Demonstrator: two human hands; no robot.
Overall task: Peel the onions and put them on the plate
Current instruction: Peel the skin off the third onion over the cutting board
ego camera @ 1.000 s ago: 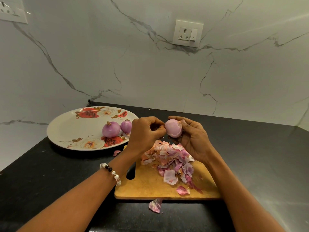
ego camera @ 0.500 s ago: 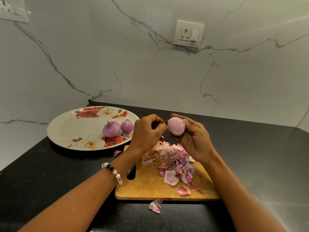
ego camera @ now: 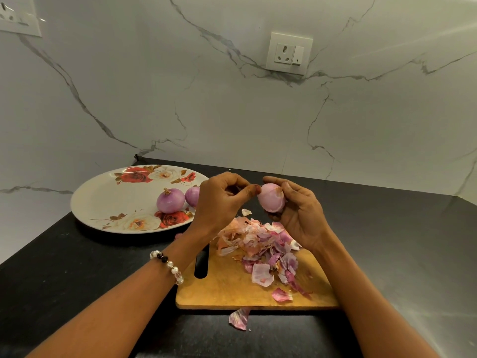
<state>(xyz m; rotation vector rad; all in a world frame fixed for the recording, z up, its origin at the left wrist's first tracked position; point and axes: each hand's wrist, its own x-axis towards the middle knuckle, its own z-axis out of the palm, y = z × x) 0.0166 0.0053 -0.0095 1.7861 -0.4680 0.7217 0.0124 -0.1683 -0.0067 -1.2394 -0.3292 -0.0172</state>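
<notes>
Pink onion point(ego camera: 271, 198) gripped in curled right hand point(ego camera: 299, 215); left hand point(ego camera: 219, 200) fingertips pinch skin at its top; peels point(ego camera: 260, 248) below.

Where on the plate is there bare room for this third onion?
The plate is bare across its left and middle, left of the two peeled onions. The cutting board is crowded with peels; only its near-left corner is free.

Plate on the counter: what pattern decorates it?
Red and white roses with brown leaves on the white plate, head view.
</notes>
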